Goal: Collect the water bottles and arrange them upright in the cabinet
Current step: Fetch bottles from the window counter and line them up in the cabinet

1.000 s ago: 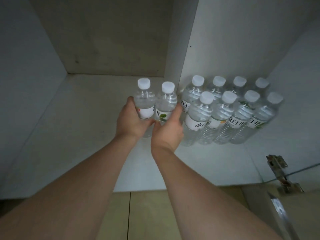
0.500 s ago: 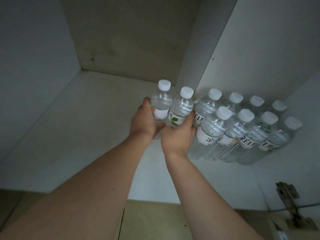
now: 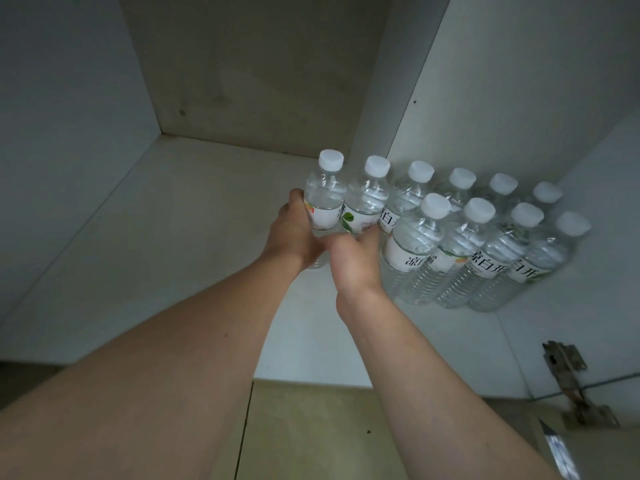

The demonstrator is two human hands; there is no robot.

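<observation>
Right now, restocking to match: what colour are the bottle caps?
White, all ten caps; the head view shows them clearly.

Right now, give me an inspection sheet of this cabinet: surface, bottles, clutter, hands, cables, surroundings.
Surface: pale cabinet shelf, bare on the left.
Job's things: eight stored bottles upright in two rows by the right wall; left bottle and right bottle upright beside them.
Clutter: nothing seen.
Hands: left hand grips the left bottle; right hand grips the right bottle.
Cables: nothing seen.
Surroundings: door hinge at lower right.
</observation>
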